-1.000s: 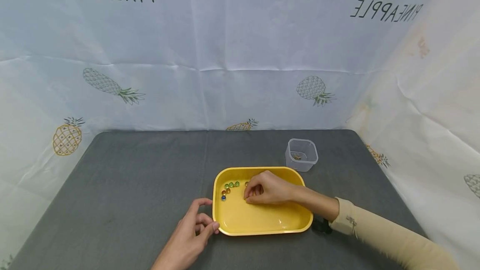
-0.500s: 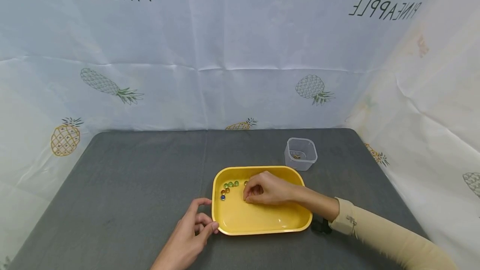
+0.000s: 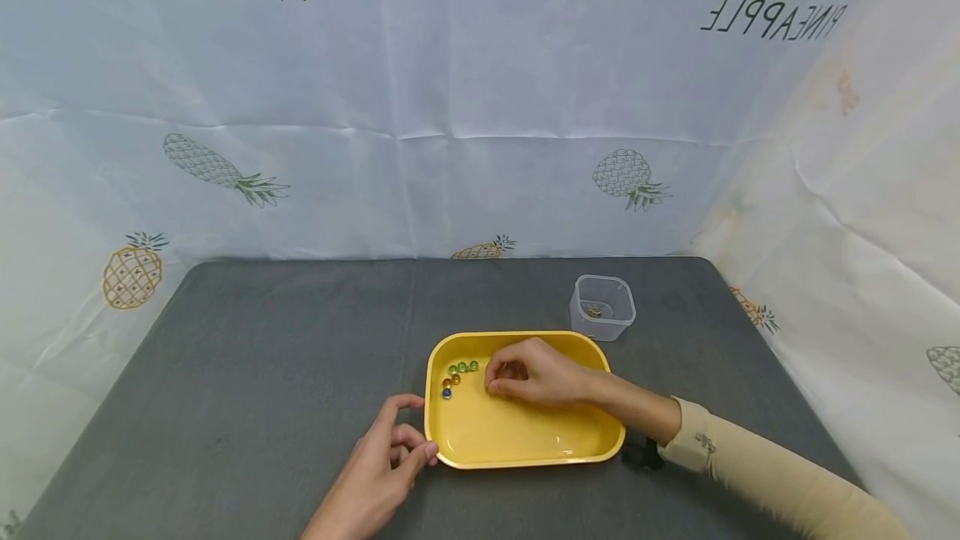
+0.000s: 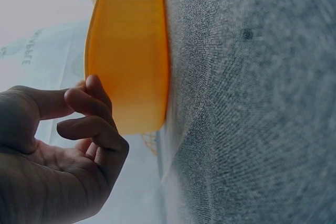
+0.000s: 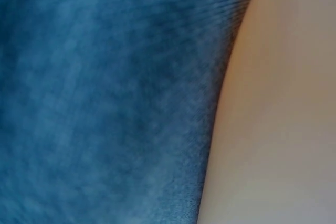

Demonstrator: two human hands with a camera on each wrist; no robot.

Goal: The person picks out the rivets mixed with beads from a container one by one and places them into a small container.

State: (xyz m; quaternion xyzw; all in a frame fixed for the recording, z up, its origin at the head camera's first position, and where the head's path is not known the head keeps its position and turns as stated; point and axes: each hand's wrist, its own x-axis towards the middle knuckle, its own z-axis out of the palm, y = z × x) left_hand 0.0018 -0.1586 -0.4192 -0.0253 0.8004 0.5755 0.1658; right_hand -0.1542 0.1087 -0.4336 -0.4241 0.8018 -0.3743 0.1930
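A shallow yellow tray (image 3: 517, 457) lies on the grey table. Along its left end, several small glass marbles (image 3: 456, 377) form a bent line: green ones at the top, amber below, a blue one lowest. My left hand (image 3: 378, 465) grips the tray's left rim near the front corner. In the left wrist view, that hand (image 4: 79, 135) has its fingers bent against the tray's outer wall (image 4: 131, 56). Over the tray floor, my right hand (image 3: 536, 373) pinches thumb and fingertips together round what appears to be a marble, mostly hidden by the fingers.
A clear plastic container (image 3: 602, 308) stands behind the tray's right end, with a few small amber pieces inside. A dark strap (image 3: 642, 453) is under the right wrist. Beyond the table hangs a white pineapple-print cloth (image 3: 420, 107). The right wrist view is blurred.
My right hand has shifted slightly left and away from me within the tray. An amber marble visible beside its fingers before is now out of sight. The left hand stays put.
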